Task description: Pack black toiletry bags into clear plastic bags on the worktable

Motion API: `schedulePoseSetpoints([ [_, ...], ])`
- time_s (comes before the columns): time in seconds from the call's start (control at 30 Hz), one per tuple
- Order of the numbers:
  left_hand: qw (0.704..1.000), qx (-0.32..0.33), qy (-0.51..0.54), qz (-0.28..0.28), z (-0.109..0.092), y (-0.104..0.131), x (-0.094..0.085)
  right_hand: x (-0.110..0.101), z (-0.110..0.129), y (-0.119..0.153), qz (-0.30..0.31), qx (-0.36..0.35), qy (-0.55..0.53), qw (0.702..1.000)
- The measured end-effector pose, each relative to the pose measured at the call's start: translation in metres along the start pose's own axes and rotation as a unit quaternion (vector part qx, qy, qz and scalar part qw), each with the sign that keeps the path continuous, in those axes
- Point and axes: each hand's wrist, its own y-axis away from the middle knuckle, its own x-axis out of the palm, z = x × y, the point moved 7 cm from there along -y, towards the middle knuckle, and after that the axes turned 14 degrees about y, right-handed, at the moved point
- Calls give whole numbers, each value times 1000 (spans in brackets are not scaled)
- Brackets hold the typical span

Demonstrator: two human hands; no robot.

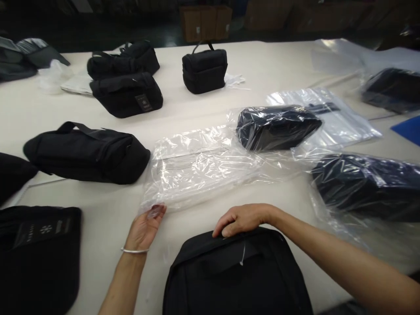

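Observation:
At the lower left of centre, my left hand, with a bracelet at the wrist, pinches the near left corner of a flat clear plastic bag. My right hand rests with curled fingers on the upper edge of a large black bag at the bottom of the view. A short white tag string hangs on that black bag's front. Whether my right fingers grip its edge or handle is hard to make out, but they are bent against it.
Black bags stand on the white table at the left and back. Bags wrapped in clear plastic lie to the right, near a blue item. Cardboard boxes are beyond the table.

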Motion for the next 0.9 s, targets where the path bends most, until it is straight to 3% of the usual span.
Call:
schedulePoseSetpoints([
  [0.23,1000,-2,-22,-9,5,-7,-11,-13,-20,30,31,-31,-43,998],
  [0.43,999,-5,-37,-28,7,-12,-12,-16,-47,47,38,4,-70,997],
  [0.77,997,0,-61,-36,6,-8,-4,-26,-50,63,54,-5,-93,994],
  [0.9,997,1,-70,-27,6,-10,-4,-35,-54,67,17,34,-16,999],
])
